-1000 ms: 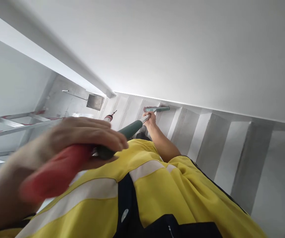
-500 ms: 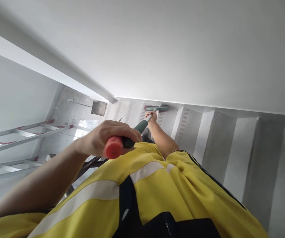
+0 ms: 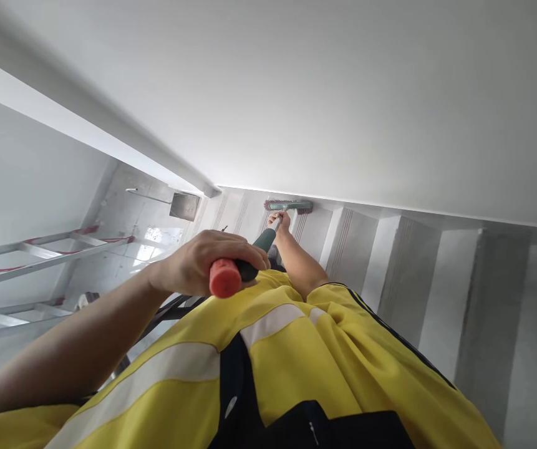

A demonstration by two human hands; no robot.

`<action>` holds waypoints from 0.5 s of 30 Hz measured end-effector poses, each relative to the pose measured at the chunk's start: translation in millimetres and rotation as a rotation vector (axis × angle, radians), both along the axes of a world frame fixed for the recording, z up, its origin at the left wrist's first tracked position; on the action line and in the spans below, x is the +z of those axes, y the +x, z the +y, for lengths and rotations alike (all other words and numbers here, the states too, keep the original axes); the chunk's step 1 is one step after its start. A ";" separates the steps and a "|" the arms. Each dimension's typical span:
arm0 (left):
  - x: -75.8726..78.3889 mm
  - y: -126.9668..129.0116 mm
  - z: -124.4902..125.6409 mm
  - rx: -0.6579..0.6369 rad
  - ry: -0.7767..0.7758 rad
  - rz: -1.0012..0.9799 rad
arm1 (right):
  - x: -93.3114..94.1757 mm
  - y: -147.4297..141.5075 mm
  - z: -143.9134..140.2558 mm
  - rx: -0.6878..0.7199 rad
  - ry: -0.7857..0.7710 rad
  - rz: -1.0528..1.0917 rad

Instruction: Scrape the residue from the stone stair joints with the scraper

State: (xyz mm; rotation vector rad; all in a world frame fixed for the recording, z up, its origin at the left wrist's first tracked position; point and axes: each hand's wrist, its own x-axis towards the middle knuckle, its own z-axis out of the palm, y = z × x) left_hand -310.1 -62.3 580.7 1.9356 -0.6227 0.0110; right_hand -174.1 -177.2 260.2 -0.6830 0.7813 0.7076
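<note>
- While the broom head [image 3: 289,206] lies on a stair tread [image 3: 312,227] hard against the white wall [image 3: 324,93], the person stands on the stairs looking down over a yellow vest [image 3: 296,362]; footing cannot be seen, so a misstep on a tread edge is the first hazard.
- Left hand [image 3: 207,265]: clenched over the red end cap [image 3: 221,279] of the broom handle [image 3: 259,246], close to the chest. Risk: the cap sits at the very end of the pole, so a hard push could slide the palm off it.
- Right hand [image 3: 279,221]: wrapped round the pole low down, just above the broom head, arm at full stretch. Risk: the long reach tips the body forward and down the flight.
- Broom head: at the inner edge of the tread, bristles touching the wall. Risk: it may jam in the corner or scuff the white paint.
- Grooved tread nosings [image 3: 343,234]: bristles could catch in the grooves and jerk the pole.
- Railing [image 3: 53,246] with red tape, on the left side of the stairs: neither hand holds it, so nothing would check a slip.
</note>
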 end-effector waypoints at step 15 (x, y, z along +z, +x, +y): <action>10.0 -2.3 1.4 0.183 0.046 -0.075 | 2.6 -7.8 1.5 0.136 -0.072 0.122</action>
